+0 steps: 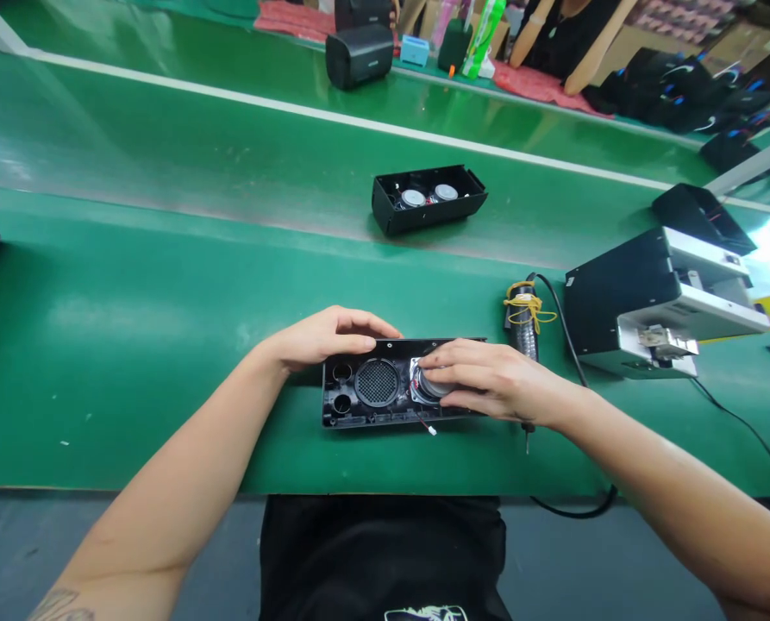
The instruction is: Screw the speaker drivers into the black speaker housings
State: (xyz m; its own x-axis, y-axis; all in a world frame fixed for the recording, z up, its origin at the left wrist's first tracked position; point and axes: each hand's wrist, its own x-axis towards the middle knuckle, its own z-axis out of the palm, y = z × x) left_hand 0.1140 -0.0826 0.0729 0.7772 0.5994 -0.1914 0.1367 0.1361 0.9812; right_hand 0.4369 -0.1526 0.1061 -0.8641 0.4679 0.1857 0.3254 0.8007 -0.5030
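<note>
A black speaker panel (352,421) lies with its inner side up on the green bench in front of me. Two small round holes and a round mesh grille (377,383) show in its left part. My left hand (333,335) grips the panel's far edge, thumb on top and fingers behind. With its fingers curled over a round speaker driver (425,385), my right hand (488,375) holds that driver at the panel's right part, covering much of it. A thin wire with a white connector (431,429) hangs over the panel's near edge.
An electric screwdriver (522,319) wound with yellow cord lies right of the panel. Beyond it stands a black and silver machine (643,302). A black housing (423,220) with two drivers sits farther back. Across the bench are another person's arms (591,60) and black speakers (359,56).
</note>
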